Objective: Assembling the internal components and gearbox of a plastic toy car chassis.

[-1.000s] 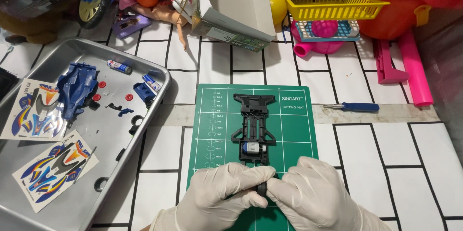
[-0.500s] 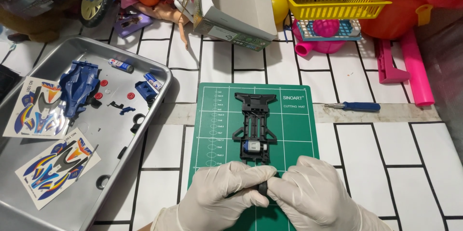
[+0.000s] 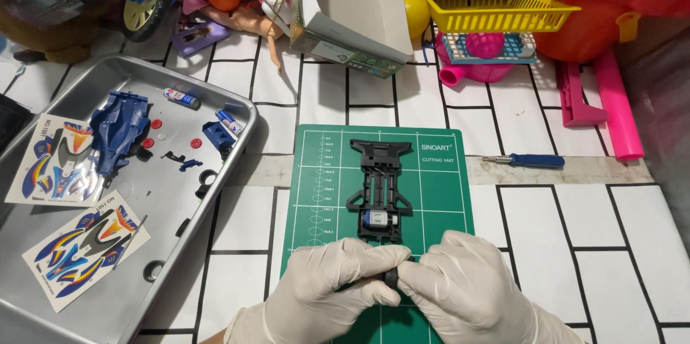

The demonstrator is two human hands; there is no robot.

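Both gloved hands meet at near edge of green cutting mat point(image 3: 438, 193), left hand point(image 3: 327, 294) and right hand point(image 3: 467, 297) pinching shut on a small black ring point(image 3: 392, 277), possibly a tyre, just near of the black chassis point(image 3: 381, 189), kept flat for access

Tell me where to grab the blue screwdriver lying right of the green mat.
Take the blue screwdriver by its thick blue handle, coming straight down from above. It lies flat on the table, the thin metal shaft pointing left toward the green mat, with bare surface on both sides.
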